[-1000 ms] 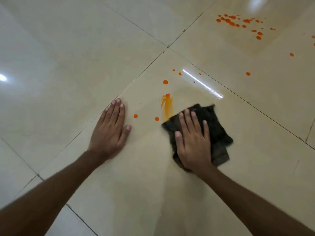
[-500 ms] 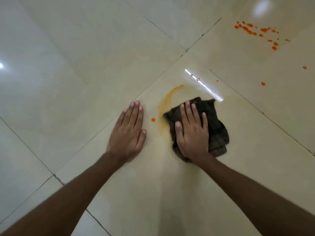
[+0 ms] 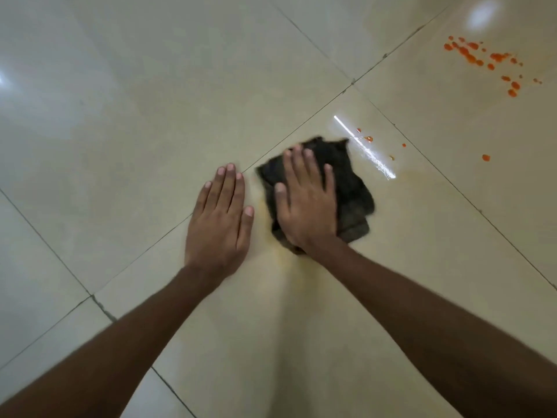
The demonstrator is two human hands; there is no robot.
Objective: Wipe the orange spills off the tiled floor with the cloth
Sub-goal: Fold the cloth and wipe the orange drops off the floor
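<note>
A dark crumpled cloth (image 3: 352, 182) lies on the cream tiled floor (image 3: 150, 131), pressed flat under my right hand (image 3: 307, 203), palm down with fingers spread on it. My left hand (image 3: 218, 224) rests flat on the tile just left of the cloth, holding nothing. A faint yellowish smear (image 3: 262, 206) shows beside and below the cloth. Small orange drops (image 3: 368, 139) sit just beyond the cloth's far right corner. One lone orange drop (image 3: 485, 157) lies farther right. A bigger cluster of orange spots (image 3: 482, 60) is at the far upper right.
Dark grout lines (image 3: 352, 82) cross the floor diagonally and meet beyond the cloth. A bright streak of reflected light (image 3: 370, 155) lies right of the cloth, and a round glare (image 3: 482, 10) sits at the top right.
My right hand has slid the cloth left, toward my left hand. The orange drop and curved streak left of the cloth are gone; a faint yellowish smear shows there.
</note>
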